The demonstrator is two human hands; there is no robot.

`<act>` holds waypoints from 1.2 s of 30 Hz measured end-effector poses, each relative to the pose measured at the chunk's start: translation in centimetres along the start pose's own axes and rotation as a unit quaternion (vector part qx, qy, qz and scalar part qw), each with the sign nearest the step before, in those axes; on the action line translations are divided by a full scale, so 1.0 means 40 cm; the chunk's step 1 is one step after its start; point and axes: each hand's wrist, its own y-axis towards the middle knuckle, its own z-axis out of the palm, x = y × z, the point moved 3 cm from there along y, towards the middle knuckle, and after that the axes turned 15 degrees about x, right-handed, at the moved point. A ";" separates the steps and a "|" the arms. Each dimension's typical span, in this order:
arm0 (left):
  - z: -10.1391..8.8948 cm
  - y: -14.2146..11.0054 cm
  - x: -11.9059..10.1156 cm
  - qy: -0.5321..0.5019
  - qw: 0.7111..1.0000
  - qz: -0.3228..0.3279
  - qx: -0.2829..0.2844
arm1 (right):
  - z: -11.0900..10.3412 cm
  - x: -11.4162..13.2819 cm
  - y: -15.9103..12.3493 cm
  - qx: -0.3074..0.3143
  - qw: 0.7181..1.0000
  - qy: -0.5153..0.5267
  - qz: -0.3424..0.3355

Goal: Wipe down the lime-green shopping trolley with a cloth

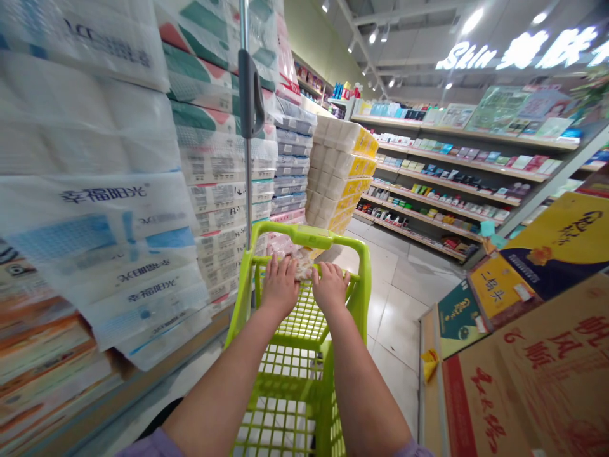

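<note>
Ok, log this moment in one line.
left hand: on green trolley; right hand: same; patterned item: between hands; wrapped packs: stacked at left

cart near, middle | paper packs left | boxes near right | shelves far right | packet seemingly in cart

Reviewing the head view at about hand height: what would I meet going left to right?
White packs with blue print, stack of green-and-white packs, left hand, right hand, teal box, yellow-and-navy box.
</note>
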 end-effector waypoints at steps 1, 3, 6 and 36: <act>0.001 0.000 -0.006 -0.001 1.000 0.014 0.002 | -0.001 0.000 0.000 -0.002 1.000 0.003 0.000; 0.000 0.001 -0.007 -0.008 1.000 0.005 -0.007 | -0.003 0.000 0.000 -0.001 1.000 0.011 -0.002; -0.013 0.006 0.009 -0.031 0.999 -0.033 -0.029 | -0.005 -0.002 0.000 0.006 1.000 0.019 -0.003; -0.007 0.022 0.053 -0.034 0.997 0.063 0.034 | 0.002 0.034 0.002 0.021 0.999 0.028 -0.016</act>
